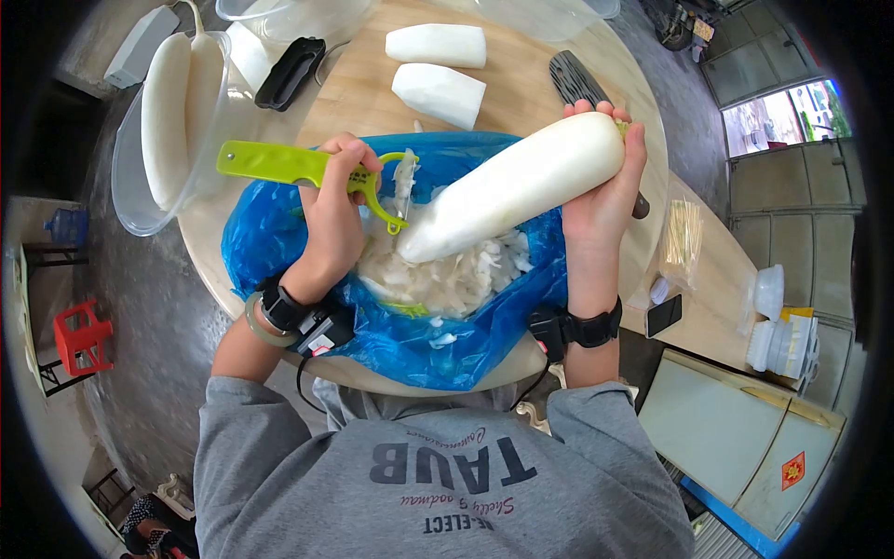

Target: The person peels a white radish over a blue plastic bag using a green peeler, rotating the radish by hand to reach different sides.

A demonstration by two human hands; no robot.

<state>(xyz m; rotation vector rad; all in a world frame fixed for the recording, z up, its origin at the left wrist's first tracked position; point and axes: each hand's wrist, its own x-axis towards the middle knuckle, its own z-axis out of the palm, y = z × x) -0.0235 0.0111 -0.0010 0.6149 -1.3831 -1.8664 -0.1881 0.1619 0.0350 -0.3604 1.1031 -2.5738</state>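
Observation:
My left hand [333,210] is closed round the handle of a green peeler [270,162]. A strip of peel clings to the peeler's blade, close to the lower end of a large white radish [517,182]. With my right hand [603,200] I hold the radish's upper end, fingers wrapped behind it, so that it slants over the blue plastic bag [466,349]. White peelings [466,279] lie heaped in the open bag beneath it.
Two peeled radish pieces [438,93] lie on a wooden board [358,93]. A dark-bladed knife [573,79] is partly behind my right hand. Whole radishes [169,121] rest in a clear tub [128,186] at the left, near a black case [290,74]. A phone [664,317] lies at the right.

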